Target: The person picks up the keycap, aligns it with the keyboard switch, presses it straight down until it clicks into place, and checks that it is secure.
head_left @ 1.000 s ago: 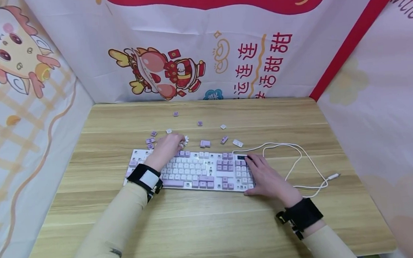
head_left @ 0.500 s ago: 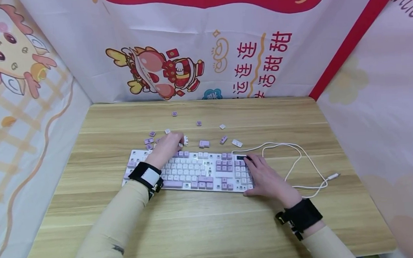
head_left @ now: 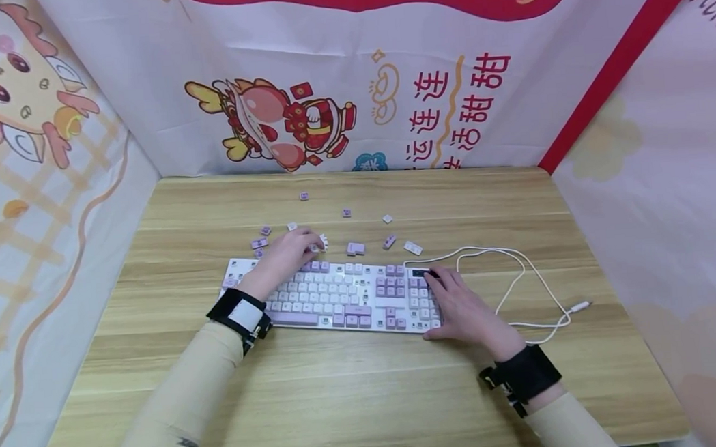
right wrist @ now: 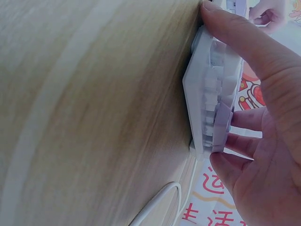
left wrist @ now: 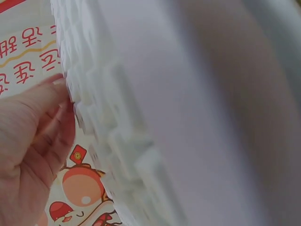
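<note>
A white and lilac keyboard [head_left: 313, 296] lies across the table, several of its key positions bare. My left hand [head_left: 287, 253] reaches over its back edge, fingers bent down near small white keycaps [head_left: 325, 241]. In the left wrist view, the thumb and fingertips of the left hand [left wrist: 33, 141] come close together, their ends partly hidden behind the key rows; I cannot tell whether they pinch a keycap. My right hand [head_left: 461, 307] grips the keyboard's right end. The right wrist view has its thumb [right wrist: 235, 30] at the front edge and its other fingers on the keys near the back.
Loose purple and white keycaps lie scattered behind the keyboard, among them a lilac keycap [head_left: 356, 249] and a long white keycap [head_left: 413, 247]. A white cable [head_left: 514, 255] loops to the right. Printed cloth [head_left: 298, 49] hangs behind the wooden table [head_left: 369, 400].
My left wrist and forearm have shifted slightly left and lower, while the fingers stay near the same white keycaps. The right hand keeps its hold on the keyboard.
</note>
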The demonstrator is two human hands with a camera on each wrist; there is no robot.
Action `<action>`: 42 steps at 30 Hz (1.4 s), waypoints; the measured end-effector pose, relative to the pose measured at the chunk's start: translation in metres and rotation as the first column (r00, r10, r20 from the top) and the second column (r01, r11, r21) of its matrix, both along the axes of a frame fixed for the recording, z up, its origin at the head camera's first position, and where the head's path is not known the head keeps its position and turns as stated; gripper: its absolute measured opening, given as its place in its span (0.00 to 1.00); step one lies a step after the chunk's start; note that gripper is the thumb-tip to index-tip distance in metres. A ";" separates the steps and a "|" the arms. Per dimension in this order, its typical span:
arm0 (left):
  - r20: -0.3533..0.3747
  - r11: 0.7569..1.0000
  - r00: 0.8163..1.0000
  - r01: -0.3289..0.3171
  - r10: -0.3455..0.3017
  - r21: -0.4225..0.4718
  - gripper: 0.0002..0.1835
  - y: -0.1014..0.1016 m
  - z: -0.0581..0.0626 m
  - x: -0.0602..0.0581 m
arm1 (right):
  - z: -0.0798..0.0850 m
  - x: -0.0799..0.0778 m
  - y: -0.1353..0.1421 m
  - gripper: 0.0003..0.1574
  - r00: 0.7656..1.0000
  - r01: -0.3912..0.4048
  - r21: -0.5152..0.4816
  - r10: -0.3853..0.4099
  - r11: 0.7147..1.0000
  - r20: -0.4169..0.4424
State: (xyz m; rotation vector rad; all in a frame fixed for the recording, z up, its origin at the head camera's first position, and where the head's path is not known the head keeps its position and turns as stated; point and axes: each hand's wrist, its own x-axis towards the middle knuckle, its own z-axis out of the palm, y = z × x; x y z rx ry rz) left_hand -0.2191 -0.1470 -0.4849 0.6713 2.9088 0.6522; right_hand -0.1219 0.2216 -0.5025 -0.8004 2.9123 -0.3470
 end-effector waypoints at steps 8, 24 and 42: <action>-0.021 0.997 1.000 0.024 -0.023 0.066 0.16 -0.006 0.004 0.004 | -0.001 0.000 0.001 0.78 1.000 0.002 -0.003 -0.002 1.000 0.000; -0.030 0.990 1.000 0.000 0.004 0.140 0.15 -0.010 0.006 0.011 | -0.002 0.000 0.000 0.78 1.000 0.003 0.006 -0.003 1.000 -0.003; 0.015 0.984 1.000 -0.001 -0.002 0.179 0.21 -0.011 0.010 0.012 | -0.003 -0.001 0.000 0.79 1.000 0.011 -0.003 -0.011 1.000 -0.008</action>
